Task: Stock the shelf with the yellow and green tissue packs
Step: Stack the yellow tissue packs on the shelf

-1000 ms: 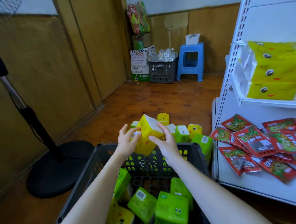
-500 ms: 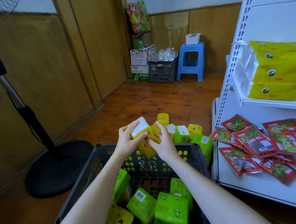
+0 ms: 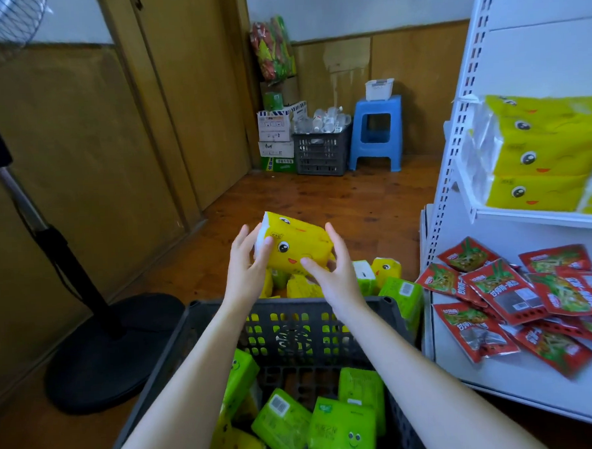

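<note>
Yellow tissue pack (image 3: 297,246) held up in both hands above the far edge of the black crate (image 3: 190,327).

Left hand (image 3: 247,266) wraps the pack's white end, right hand (image 3: 331,274) cups its near right side, fingers curled on the soft wrapper. The film looks slick and squashy, so a loose hold on the swing right to the shelf (image 3: 527,217) could drop it onto the heap of packs (image 3: 379,275) on the floor beyond the crate. Stacked yellow packs (image 3: 551,152) already crowd that upper shelf; pushing another in might topple them. Inside the crate lie green packs (image 3: 339,428) and a yellow one at the near left. Red snack sachets (image 3: 517,295) cover the lower shelf.
</note>
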Motion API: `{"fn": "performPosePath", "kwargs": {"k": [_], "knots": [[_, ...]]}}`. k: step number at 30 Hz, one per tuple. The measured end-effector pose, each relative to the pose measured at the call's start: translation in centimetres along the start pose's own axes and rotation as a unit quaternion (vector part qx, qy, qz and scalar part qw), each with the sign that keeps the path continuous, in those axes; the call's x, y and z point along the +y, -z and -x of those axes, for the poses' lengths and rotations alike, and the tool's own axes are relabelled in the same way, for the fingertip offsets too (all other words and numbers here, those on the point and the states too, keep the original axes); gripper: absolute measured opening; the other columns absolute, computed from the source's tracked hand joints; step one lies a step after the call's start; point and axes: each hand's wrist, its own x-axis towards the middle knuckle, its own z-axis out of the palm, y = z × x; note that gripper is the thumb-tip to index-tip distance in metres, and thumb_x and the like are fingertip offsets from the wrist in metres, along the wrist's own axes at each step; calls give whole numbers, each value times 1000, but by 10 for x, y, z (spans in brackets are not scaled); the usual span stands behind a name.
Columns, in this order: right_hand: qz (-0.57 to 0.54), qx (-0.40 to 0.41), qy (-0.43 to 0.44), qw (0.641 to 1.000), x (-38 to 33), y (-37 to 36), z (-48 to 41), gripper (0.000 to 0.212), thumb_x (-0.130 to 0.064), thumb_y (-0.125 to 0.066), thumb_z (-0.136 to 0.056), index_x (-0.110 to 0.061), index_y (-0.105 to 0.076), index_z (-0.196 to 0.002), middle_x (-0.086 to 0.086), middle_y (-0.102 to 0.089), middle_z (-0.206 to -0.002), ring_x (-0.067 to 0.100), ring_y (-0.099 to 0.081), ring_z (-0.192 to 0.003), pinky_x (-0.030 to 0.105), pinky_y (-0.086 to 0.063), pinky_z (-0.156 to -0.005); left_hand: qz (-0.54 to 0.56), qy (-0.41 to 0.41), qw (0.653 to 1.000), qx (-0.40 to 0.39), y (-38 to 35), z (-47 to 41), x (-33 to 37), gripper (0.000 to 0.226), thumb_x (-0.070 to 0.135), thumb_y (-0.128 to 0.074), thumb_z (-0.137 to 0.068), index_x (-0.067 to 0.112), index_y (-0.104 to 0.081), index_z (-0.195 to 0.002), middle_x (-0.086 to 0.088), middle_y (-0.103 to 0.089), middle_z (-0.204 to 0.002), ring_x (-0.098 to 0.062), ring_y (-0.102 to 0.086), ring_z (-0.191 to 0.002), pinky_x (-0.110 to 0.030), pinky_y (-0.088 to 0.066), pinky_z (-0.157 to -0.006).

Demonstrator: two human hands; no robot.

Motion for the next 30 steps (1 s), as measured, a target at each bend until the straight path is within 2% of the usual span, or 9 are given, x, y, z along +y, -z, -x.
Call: {"fn": "performPosePath", "kwargs": {"k": [4, 5, 7, 10, 14, 18, 21, 25, 30], "knots": [[53, 15, 83, 995, -48, 31, -19, 50, -12, -64, -86, -28, -45, -130, -8, -45, -139, 3, -39, -125, 9, -34, -97, 26, -30, 999, -14, -10, -18, 31, 47, 32, -42, -98, 30, -32, -144, 7, -39, -147, -9, -36, -135, -32, -34, -111], [71, 18, 95, 993, -62, 39, -26, 49, -13, -63, -86, -26, -47, -130, -7, -45, -139, 1, -38, -123, 10, -33, -97, 32, -41, 998, -20, -16, -24, 41, 48, 31, -41, -99, 31, -28, -145, 7, -35, -150, -8, -33, -137, -28, -31, -111], [94, 24, 116, 988, -88, 56, -42, 46, -16, -65, -85, -29, -49, -126, -5, -47, -137, 5, -40, -123, 25, -35, -104, 47, -62, 997, -18, -28, -38, 67, 49, 27, -40, -100, 30, -26, -147, 8, -31, -152, -4, -27, -138, -21, -26, -109], [106, 39, 149, 982, -130, 86, -62, 43, -18, -69, -81, -35, -49, -116, -1, -51, -133, 19, -48, -124, 45, -43, -102, 82, -94, 992, -25, -50, -57, 110, 49, 28, -39, -100, 28, -24, -147, 8, -29, -153, -6, -28, -139, -29, -26, -115], [110, 105, 207, 967, -184, 147, -72, 40, -13, -71, -79, -31, -51, -108, 3, -54, -129, 21, -50, -123, 42, -43, -102, 121, -150, 980, -53, -95, -73, 168, 53, 30, -38, -100, 22, -19, -149, -1, -35, -150, -12, -34, -138, -38, -28, -115], [96, 195, 245, 945, -220, 233, -68, 40, -13, -72, -76, -35, -51, -102, 1, -57, -120, 22, -55, -115, 42, -46, -98, 106, -196, 967, -121, -158, -69, 224, 49, 25, -33, -102, 17, -19, -148, 7, -38, -142, -4, -35, -132, -15, -28, -106], [105, 262, 238, 929, -231, 306, -53, 39, -11, -71, -77, -35, -51, -101, 4, -57, -123, 23, -55, -114, 39, -47, -98, 33, -241, 952, -188, -209, -60, 249, 39, 27, -33, -102, 23, -32, -141, 14, -41, -141, 5, -35, -127, -7, -26, -100], [130, 297, 189, 927, -217, 381, -31, 40, -9, -72, -75, -38, -52, -96, 9, -57, -124, 25, -55, -113, 48, -44, -100, -77, -269, 932, -231, -267, -55, 256, 57, 48, -27, -98, 13, -44, -139, -5, -46, -143, -19, -38, -135, -33, -29, -110], [176, 260, 129, 941, -178, 414, -27, 42, -4, -72, -75, -36, -53, -92, 12, -57, -122, 30, -52, -118, 52, -41, -102, -180, -214, 943, -182, -298, -47, 247, 64, 50, -14, -98, 10, -59, -119, -14, -62, -113, -31, -48, -117, -41, -28, -101]]}}
